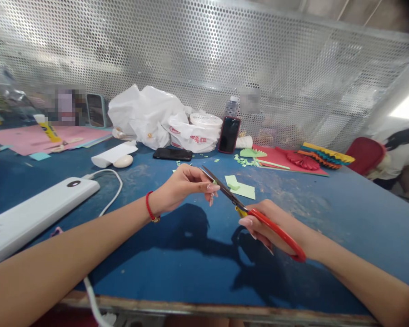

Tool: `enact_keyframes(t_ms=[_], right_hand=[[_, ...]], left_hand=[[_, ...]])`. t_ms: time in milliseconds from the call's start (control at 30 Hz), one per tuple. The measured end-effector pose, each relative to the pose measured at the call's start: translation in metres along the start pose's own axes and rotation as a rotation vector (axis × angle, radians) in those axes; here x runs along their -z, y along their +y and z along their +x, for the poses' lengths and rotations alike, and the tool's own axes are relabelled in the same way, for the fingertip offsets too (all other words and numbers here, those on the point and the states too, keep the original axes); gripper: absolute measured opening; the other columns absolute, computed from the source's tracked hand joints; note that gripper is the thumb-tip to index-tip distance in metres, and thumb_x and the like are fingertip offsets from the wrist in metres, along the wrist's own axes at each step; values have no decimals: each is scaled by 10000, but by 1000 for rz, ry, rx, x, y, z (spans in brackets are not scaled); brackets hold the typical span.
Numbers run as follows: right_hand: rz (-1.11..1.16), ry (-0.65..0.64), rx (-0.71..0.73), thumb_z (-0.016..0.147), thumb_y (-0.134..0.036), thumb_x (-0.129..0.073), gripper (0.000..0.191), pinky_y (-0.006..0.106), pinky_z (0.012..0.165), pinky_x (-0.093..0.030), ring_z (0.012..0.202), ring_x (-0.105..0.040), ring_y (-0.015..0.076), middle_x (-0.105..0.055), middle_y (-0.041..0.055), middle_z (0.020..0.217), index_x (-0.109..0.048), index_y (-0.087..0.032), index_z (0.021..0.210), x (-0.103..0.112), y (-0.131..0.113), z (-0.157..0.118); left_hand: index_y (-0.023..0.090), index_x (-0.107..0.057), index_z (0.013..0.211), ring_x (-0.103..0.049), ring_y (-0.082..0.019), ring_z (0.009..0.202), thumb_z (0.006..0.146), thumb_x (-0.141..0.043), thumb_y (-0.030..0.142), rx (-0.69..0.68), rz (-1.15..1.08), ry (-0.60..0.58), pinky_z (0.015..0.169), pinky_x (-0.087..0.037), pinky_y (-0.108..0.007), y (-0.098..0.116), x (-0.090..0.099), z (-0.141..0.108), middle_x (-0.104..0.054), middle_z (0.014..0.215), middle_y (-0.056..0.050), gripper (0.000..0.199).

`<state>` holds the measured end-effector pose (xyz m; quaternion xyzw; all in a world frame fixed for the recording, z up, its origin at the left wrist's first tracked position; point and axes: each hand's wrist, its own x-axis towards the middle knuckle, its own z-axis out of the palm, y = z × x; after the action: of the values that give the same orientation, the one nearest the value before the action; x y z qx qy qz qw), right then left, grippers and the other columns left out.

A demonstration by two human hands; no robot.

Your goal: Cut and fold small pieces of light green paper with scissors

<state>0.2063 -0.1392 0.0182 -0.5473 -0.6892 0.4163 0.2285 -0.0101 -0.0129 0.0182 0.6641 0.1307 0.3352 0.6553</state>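
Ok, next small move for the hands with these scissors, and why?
Probably ease the red-handled scissors back a little in the right hand: their tips sit right by the left hand, and the blades look nearly shut, so opening them needs room.

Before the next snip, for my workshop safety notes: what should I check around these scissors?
Right hand grip on the red-handled scissors: ok, fingers wrapped around the handles.
Blade tips near the left hand: not ok, they sit right beside its fingertips.
What the left hand pinches: cannot tell, its fingers hide it.
Light-green paper pieces: ok, lying flat on the blue table, under neither hand.
White power bank: ok, off to the left, away from the blades.
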Motion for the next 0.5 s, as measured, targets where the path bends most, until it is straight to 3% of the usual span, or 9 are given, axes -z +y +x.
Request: enact_keyframes(t_ms=[267,500], right_hand=[[-32,1,-42,860,-599,-583,484,201,372,-325,353,-449,86,-482,-48,427,-533,-166,649,0,-2,0],[-60,93,13,813,-612,-625,527,201,390,-334,375,-410,64,-475,-47,472,-451,-182,564,-1,3,5]], left_hand=[[123,-704,553,-608,-113,494,715,-803,231,19,-16,-5,509,-493,-218,0,-1,-2,-661,525,-28,219],[114,-689,567,-621,-112,498,726,-798,219,19,-45,-20,516,-500,-210,-2,0,-1,-673,534,-25,219]])
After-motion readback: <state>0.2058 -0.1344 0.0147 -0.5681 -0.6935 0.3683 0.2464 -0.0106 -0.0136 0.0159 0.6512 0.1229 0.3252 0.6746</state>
